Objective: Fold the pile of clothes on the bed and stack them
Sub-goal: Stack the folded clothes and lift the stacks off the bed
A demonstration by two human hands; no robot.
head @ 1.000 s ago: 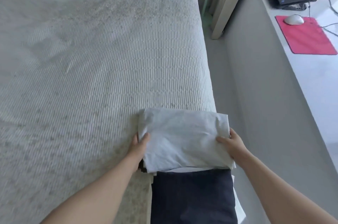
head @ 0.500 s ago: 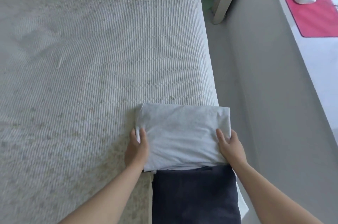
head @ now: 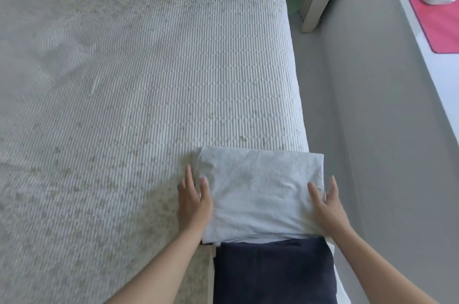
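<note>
A folded white cloth is seen at lower centre of the frame, at the right edge of the bed. It is flanked by both hands. The left hand is laid flat against its left edge, fingers straight. The right hand is pressed on its right end, fingers extended. A folded dark cloth is noted just below, partly overlapped by the white cloth.
</note>
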